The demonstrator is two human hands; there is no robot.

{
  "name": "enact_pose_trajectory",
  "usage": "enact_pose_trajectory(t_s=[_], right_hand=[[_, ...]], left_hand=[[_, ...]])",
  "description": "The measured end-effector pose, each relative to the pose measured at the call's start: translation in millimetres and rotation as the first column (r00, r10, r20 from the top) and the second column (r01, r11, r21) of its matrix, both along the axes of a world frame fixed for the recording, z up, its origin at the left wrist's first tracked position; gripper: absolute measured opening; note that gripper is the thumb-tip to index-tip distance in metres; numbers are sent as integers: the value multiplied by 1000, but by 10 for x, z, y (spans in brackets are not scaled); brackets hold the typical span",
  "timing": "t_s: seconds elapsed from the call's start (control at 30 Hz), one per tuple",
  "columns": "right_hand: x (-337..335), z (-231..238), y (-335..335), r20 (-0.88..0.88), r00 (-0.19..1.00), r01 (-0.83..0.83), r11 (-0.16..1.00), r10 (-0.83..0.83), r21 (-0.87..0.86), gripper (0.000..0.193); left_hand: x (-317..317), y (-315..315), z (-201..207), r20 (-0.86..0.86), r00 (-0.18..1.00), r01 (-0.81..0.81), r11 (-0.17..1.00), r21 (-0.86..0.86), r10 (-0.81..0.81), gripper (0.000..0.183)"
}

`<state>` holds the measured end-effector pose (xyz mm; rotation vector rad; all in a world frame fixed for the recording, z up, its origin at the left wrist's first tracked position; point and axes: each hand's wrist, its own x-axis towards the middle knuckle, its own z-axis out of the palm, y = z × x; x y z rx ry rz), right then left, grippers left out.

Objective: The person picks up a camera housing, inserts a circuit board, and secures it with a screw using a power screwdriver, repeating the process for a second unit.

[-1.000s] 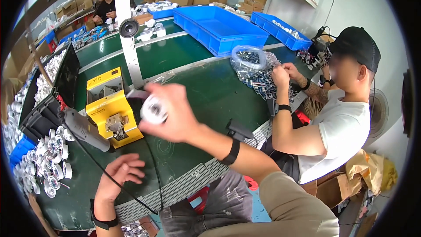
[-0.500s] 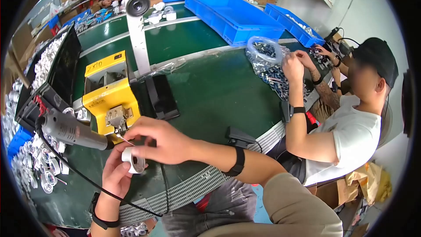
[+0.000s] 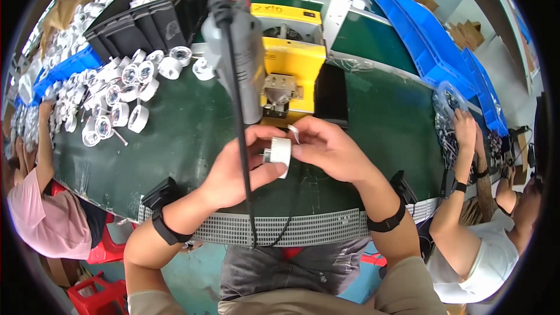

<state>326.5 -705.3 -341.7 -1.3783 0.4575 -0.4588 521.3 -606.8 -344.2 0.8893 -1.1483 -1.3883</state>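
Observation:
My left hand (image 3: 236, 169) is closed around a small white round housing (image 3: 281, 154), its thumb on the near rim and a small clear or metallic piece showing at its left side. My right hand (image 3: 329, 149) meets it from the right, thumb beside the housing. A thin white lead (image 3: 294, 133) shows at the right fingertips, which look pinched on it. Just beyond the hands stands a yellow bench press (image 3: 297, 61) with a metal head (image 3: 281, 90). The grey heat gun (image 3: 249, 64) hangs left of it, its black cable (image 3: 236, 105) crossing in front of my left hand.
Many white round housings (image 3: 119, 90) lie heaped at the left beside a black crate (image 3: 149, 29). A black flat object (image 3: 332, 93) sits right of the press. Blue bins (image 3: 426, 35) stand at the back right. Co-workers sit on either side, one with a white sleeve (image 3: 466, 254).
The view has swung left, bringing the heap of housings and the left co-worker into sight. My hands, still at the housing, have shifted relative to each other; the right no longer reaches across from the side.

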Motion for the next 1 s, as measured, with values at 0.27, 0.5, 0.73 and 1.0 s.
enact_pose_trajectory(t_s=[0.27, 0.5, 0.73, 1.0], right_hand=[[-57, 180, 72, 38, 997, 69, 996, -71, 63, 13], [-21, 149, 140, -109, 986, 120, 992, -124, -36, 12], [83, 87, 251, -92, 930, 259, 810, -357, -526, 10], [128, 72, 278, 151, 936, 340, 700, -319, -628, 13]], left_hand=[[34, 19, 25, -119, 993, 35, 969, 243, -5, 39], [52, -20, 36, -353, 935, 186, 900, 394, -38, 46], [3, -33, 14, -295, 955, 86, 916, 391, 36, 53], [-68, -29, 11, -282, 956, 27, 928, 371, 85, 50]])
